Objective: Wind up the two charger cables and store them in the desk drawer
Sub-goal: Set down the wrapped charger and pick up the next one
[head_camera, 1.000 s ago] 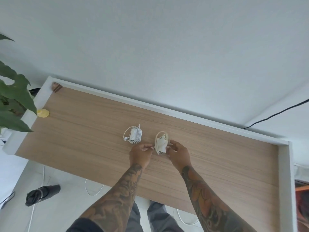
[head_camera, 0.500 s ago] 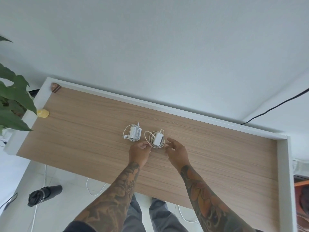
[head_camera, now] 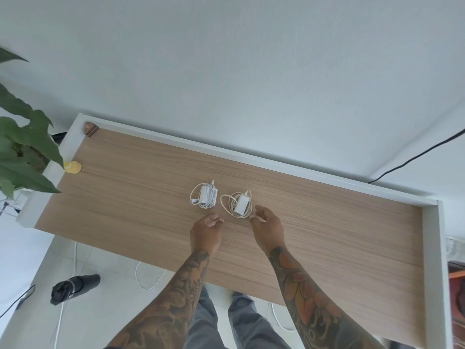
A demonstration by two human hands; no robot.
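White wall behind; wood table (head_camera: 327, 222) carries both chargers mid-top. White charger (head_camera: 204, 196) sits wound just left of cream charger (head_camera: 237, 205), prob. parked for drawer step; no drawer in view. Left hand (head_camera: 206, 231) & right hand (head_camera: 267, 229) just near of cream charger, both empty, fingers loose.

White coiled charger (head_camera: 204, 196) lies beside cream coiled charger (head_camera: 237, 204) on desk (head_camera: 327, 222).
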